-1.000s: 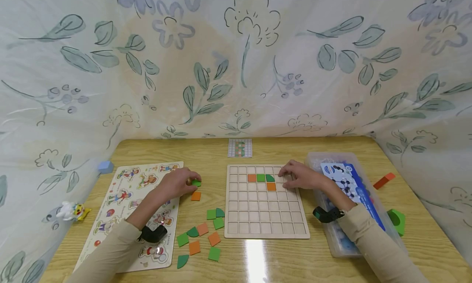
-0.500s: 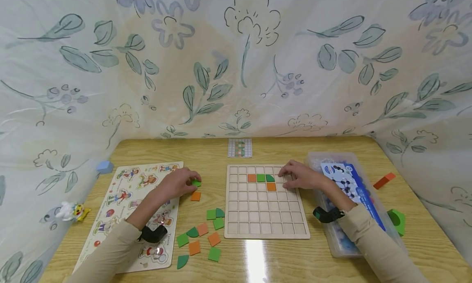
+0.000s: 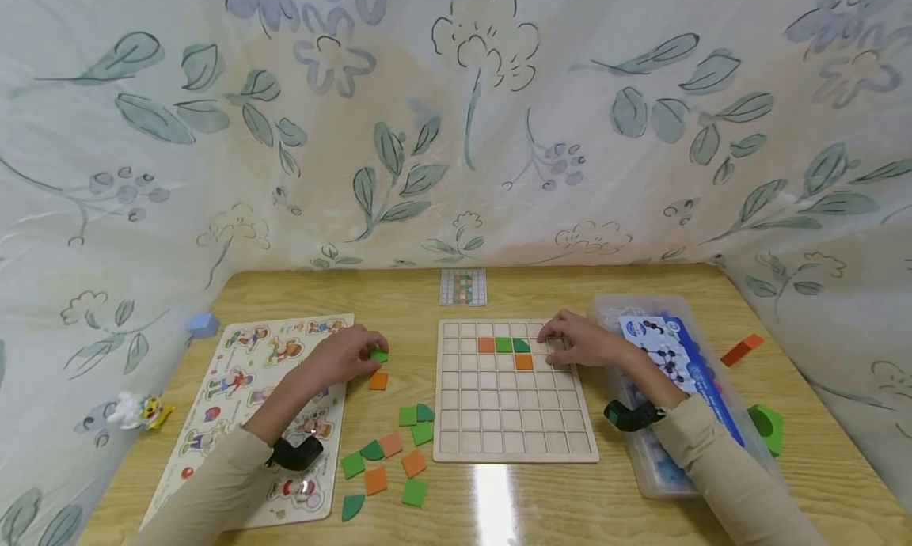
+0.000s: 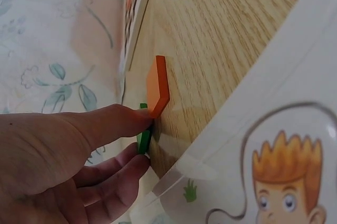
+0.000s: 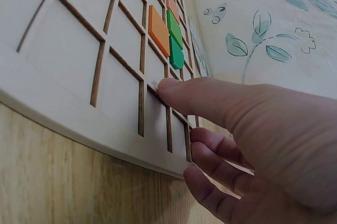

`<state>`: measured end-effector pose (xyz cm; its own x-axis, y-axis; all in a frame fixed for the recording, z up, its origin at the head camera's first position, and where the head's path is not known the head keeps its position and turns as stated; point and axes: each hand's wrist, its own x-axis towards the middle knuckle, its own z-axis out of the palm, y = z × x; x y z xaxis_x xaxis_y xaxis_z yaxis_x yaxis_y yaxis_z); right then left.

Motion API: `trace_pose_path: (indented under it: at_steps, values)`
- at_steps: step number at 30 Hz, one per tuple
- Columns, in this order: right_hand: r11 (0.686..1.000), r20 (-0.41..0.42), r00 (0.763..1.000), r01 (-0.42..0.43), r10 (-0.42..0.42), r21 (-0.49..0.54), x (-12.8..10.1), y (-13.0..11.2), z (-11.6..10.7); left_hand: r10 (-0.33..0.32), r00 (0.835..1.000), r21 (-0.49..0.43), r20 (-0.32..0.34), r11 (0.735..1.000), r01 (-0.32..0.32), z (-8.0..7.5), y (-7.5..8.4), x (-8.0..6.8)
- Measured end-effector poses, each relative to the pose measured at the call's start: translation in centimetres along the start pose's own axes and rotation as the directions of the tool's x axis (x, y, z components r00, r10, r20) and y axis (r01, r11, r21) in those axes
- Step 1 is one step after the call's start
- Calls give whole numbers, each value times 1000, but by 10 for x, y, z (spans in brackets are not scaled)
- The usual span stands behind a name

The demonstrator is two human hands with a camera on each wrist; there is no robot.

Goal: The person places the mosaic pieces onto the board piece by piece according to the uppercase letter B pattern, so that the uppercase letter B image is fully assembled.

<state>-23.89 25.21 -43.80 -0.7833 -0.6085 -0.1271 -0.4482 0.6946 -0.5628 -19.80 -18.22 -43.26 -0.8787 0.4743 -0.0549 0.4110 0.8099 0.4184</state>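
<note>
The fingers of the left hand are curled and pinch a small green tile between thumb and forefinger, low over the table, just beside the picture puzzle board. An orange tile lies right next to it on the wood. The right hand rests on the far right part of the wooden grid board; its thumb lies flat on the cells and the other fingers are loosely bent over the edge, holding nothing. Nearer to the person, loose green and orange tiles lie in a group left of the board. In the grid, four placed tiles sit in the upper rows. Farther back, a pattern card lies near the curtain.
</note>
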Motion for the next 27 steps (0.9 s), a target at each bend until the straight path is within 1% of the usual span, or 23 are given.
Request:
trace_pose_path:
  at_steps: [9,23,27]
  values:
    - [1000,-4,1000,6,-6,5,-1,-1,2,-10,1000,-7,10,1000,10,0,0,0]
    - [1000,0,1000,21,-21,10,-1,0,2,-3,1000,10,18,1000,3,-1,1,0]
    - [1000,2,1000,3,-3,3,0,1,1,-3,1000,15,15,1000,3,-1,1,1]
